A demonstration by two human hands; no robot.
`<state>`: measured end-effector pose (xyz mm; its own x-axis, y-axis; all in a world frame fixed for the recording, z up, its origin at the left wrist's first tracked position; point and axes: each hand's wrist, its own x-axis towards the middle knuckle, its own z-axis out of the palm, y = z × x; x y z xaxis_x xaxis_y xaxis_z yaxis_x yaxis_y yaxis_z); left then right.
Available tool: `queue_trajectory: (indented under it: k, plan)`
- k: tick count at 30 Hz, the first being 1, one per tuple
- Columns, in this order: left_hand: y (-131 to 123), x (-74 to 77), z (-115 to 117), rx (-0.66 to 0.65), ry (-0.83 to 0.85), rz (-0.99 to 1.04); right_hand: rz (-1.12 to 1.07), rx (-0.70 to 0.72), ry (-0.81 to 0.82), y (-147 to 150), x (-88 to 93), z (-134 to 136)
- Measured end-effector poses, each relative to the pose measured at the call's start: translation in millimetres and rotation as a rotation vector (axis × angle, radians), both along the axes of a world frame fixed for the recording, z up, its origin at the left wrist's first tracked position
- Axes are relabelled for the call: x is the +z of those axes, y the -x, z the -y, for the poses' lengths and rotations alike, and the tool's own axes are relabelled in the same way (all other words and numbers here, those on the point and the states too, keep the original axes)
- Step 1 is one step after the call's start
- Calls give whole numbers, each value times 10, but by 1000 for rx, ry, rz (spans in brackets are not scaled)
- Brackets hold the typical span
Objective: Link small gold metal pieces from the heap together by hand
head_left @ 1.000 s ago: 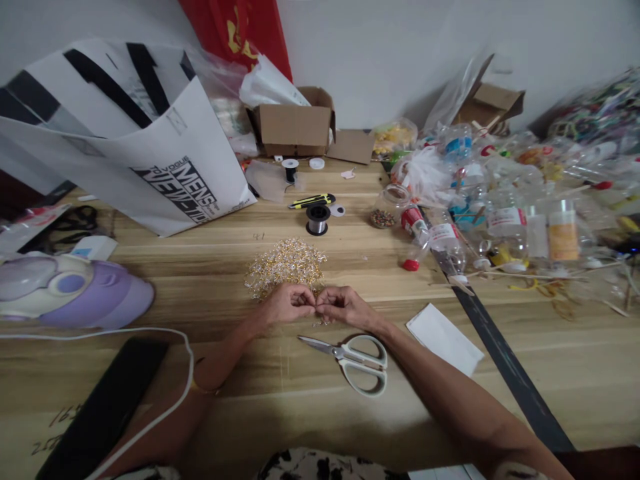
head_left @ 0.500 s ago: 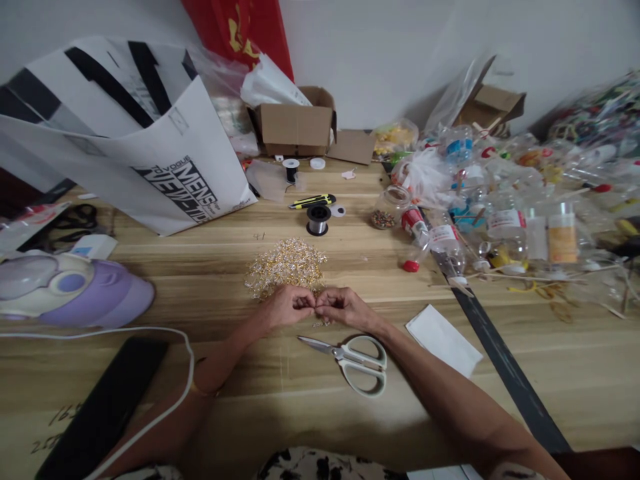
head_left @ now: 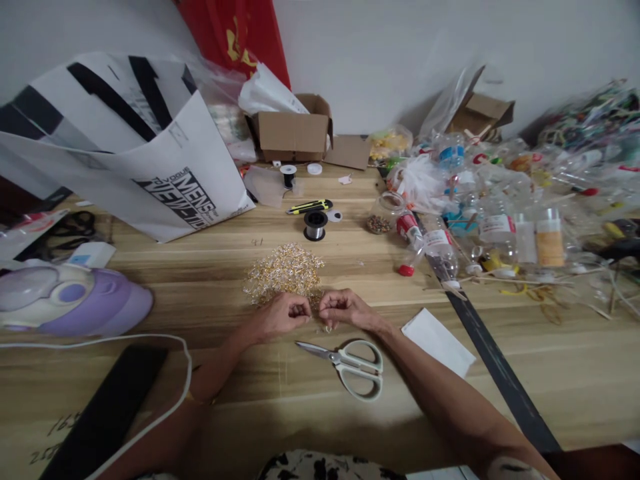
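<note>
A heap of small gold and clear beaded pieces (head_left: 284, 270) lies on the wooden table, just beyond my hands. My left hand (head_left: 287, 313) is at its near edge, thumb and fingers pinched on something too small to make out. To its right, with a small gap between, my right hand (head_left: 345, 310) is also pinched, and a tiny shiny piece (head_left: 327, 329) shows below its fingertips. Scissors with pale green handles (head_left: 357, 367) lie below the hands, blades toward the left.
Beyond the heap are a wire spool (head_left: 315, 227) and a yellow-black cutter (head_left: 310, 207). Plastic bottles (head_left: 497, 233) crowd the right side. A white bag (head_left: 200, 173) and a purple object (head_left: 110, 300) stand left. Folded white paper (head_left: 440, 343) lies right of the scissors.
My hands have moved slightly apart; their fingertips were together before. The view has shifted a little.
</note>
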<state>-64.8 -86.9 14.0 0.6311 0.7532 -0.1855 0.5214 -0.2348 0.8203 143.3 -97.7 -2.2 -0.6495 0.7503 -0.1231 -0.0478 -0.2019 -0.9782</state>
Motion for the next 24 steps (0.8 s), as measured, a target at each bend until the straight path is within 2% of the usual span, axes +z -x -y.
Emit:
queue_trajectory:
  k: [5, 11, 17, 24]
  plan:
    - [-68, 99, 56, -52, -69, -79, -83, 80, 50, -6, 0, 3]
    - [-156, 223, 143, -163, -100, -97, -120, 168, 100, 66, 149, 86]
    - [-154, 122, 217, -144, -199, -111, -136, 189, 124, 107, 232, 136]
    - [-181, 51, 303, -122, -262, -137, -129, 222, 220, 54, 167, 100]
